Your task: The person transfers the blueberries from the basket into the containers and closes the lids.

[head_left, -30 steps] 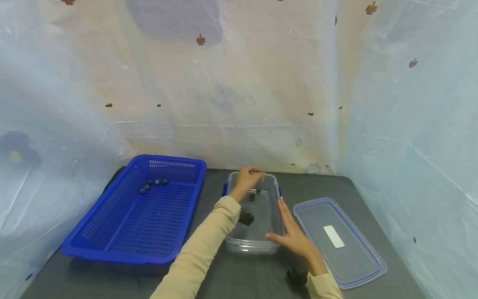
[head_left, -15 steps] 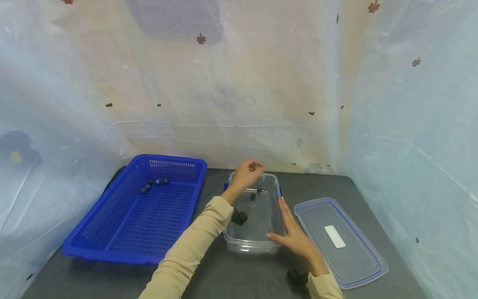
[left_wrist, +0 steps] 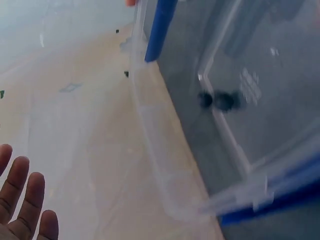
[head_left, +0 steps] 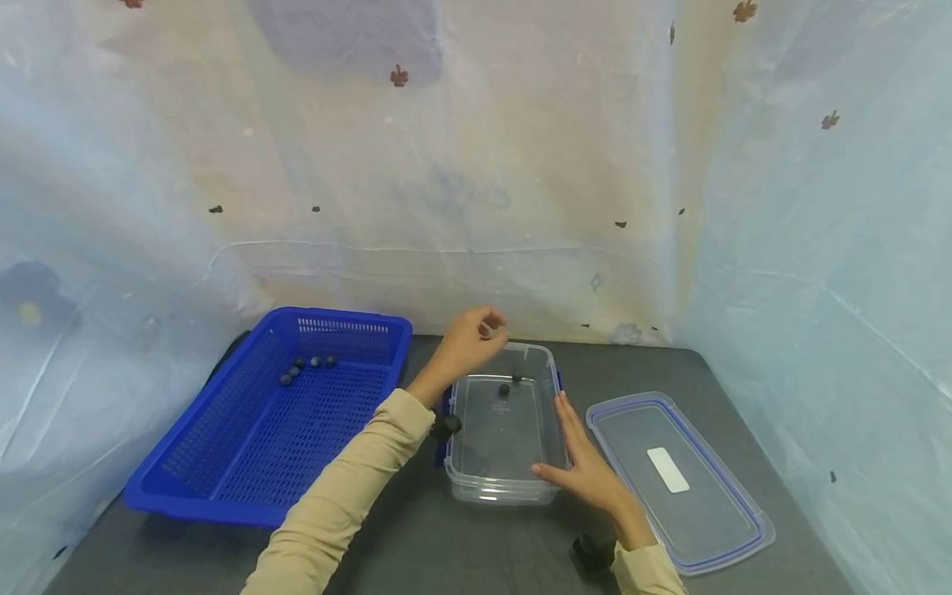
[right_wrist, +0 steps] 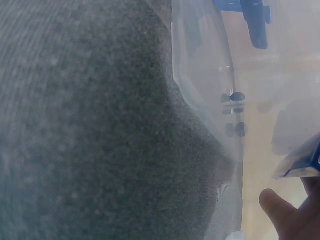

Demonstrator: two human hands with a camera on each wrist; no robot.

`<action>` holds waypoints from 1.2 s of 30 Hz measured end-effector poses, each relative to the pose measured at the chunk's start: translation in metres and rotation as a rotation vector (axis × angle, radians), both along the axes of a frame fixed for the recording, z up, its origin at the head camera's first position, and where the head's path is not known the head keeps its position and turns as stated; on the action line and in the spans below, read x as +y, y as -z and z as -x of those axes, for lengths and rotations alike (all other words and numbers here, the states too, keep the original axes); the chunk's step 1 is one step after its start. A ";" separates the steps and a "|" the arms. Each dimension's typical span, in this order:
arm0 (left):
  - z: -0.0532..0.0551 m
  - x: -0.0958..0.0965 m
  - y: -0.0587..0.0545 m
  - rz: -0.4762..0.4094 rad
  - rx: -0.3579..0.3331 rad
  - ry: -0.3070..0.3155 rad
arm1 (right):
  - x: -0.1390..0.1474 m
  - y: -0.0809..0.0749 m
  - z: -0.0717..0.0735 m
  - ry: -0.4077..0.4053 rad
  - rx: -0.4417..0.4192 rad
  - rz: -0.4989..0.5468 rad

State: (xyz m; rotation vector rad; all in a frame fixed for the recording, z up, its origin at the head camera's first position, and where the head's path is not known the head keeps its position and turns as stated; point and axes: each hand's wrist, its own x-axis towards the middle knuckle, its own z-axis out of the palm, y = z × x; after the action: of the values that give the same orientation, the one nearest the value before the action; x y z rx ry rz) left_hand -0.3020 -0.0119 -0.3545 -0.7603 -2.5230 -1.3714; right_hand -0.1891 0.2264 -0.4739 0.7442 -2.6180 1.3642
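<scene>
Small dark balls (head_left: 504,390) are apparently being transferred piece by piece between two vessels; the direction cannot be told. Inside the clear container (head_left: 506,489), two of them are seen in its far half, just apart. To the container's left, a blue basket (head_left: 290,454) is set on the tabletop (head_left: 416,537), with five more seen in it. To the container's right, the lid (head_left: 702,508) is laid flat, so covering is not yet done.

Over or near the container's far left corner, the left hand (head_left: 467,343) is raised, its fingers loosely bent and nothing seen in them. Against the container's right wall, the right hand (head_left: 587,475) is laid with straight fingers and spread thumb; nothing is gripped, and the container is probably being steadied.

The step is judged to lie between two grasps. For the next one, a light fingertip pinch from above would be called for, with the container braced and rolling guarded against.
</scene>
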 end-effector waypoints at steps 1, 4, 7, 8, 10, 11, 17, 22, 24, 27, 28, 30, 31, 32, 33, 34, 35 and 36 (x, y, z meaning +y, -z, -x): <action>0.000 -0.003 -0.002 0.015 0.014 -0.001 | 0.000 0.000 0.000 0.000 -0.002 0.002; -0.001 -0.013 -0.005 0.052 0.069 -0.013 | 0.000 -0.001 0.000 0.001 -0.004 0.005; -0.002 -0.023 -0.009 0.076 0.120 -0.030 | 0.000 -0.001 0.000 0.001 -0.001 0.008; -0.002 -0.026 -0.010 0.084 0.134 -0.037 | 0.000 -0.001 0.000 0.000 0.001 0.006; -0.002 -0.032 -0.012 0.094 0.152 -0.050 | 0.000 -0.001 0.001 -0.003 0.000 0.006; -0.002 -0.035 -0.013 0.097 0.168 -0.057 | 0.000 -0.001 0.001 -0.004 -0.003 0.006; -0.003 -0.058 -0.018 0.119 0.238 -0.101 | -0.001 -0.004 0.000 -0.007 -0.008 0.005; -0.003 -0.082 -0.021 0.092 0.244 -0.144 | -0.001 -0.004 0.000 -0.010 0.002 0.014; -0.003 -0.092 -0.022 0.073 0.249 -0.166 | -0.001 -0.004 0.000 -0.009 0.004 0.015; -0.002 -0.105 -0.022 0.048 0.263 -0.197 | -0.001 -0.004 -0.001 0.000 0.006 0.003; -0.002 -0.109 -0.022 0.041 0.267 -0.209 | -0.001 -0.004 -0.001 0.003 0.006 -0.001; 0.000 -0.117 -0.021 0.028 0.276 -0.230 | -0.001 -0.003 0.000 0.009 0.009 -0.008; 0.001 -0.121 -0.020 0.022 0.279 -0.241 | 0.000 -0.002 0.000 0.012 0.010 -0.010; 0.001 -0.125 -0.019 0.016 0.280 -0.252 | -0.001 -0.002 0.000 0.013 0.012 -0.011; 0.002 -0.130 -0.019 0.007 0.280 -0.265 | -0.001 -0.001 0.000 0.013 0.011 -0.010; 0.003 -0.134 -0.018 -0.004 0.277 -0.277 | -0.001 -0.001 0.000 0.014 0.009 -0.010; 0.003 -0.138 -0.016 -0.018 0.276 -0.288 | -0.001 -0.001 0.000 0.013 0.009 -0.010; 0.004 -0.142 -0.015 -0.031 0.275 -0.300 | -0.001 -0.001 0.000 0.012 0.009 -0.008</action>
State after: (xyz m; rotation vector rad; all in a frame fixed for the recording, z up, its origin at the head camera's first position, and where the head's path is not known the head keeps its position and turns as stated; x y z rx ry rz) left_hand -0.3063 -0.1535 -0.3394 -0.4980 -2.2827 -1.1203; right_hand -0.1891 0.2255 -0.4730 0.7324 -2.6183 1.3455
